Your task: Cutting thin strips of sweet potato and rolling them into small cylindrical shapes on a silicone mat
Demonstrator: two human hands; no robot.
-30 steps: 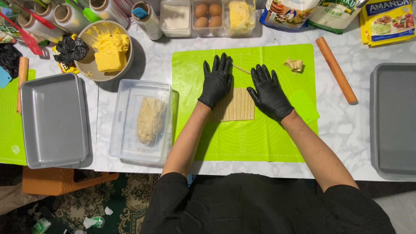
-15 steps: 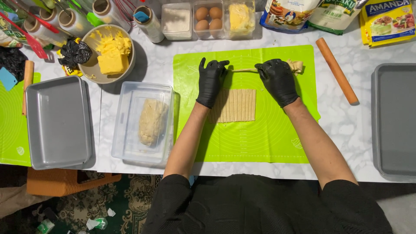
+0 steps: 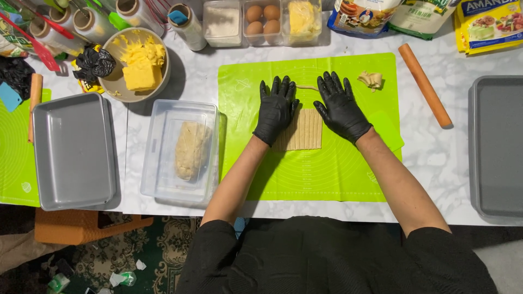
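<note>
Both my hands wear black gloves and lie flat, fingers spread, on the green silicone mat [image 3: 327, 174]. My left hand [image 3: 277, 108] and my right hand [image 3: 340, 106] press down on a thin strand of dough [image 3: 307, 87] that runs between them. Just below, a rectangle of dough cut into strips [image 3: 305, 129] lies between my wrists, partly under my left palm. A small scrap of dough [image 3: 371, 80] sits on the mat to the right of my right hand.
A clear tub with a dough lump [image 3: 190, 149] stands left of the mat, a grey baking pan [image 3: 73, 149] further left, another pan [image 3: 498, 147] at far right. An orange rolling pin [image 3: 425, 85], a bowl of butter [image 3: 137, 65], eggs [image 3: 262, 19] and packets line the back.
My hands went up the mat with fingers curled on the dough strand, then came back down and flattened over it, fingers spread.
</note>
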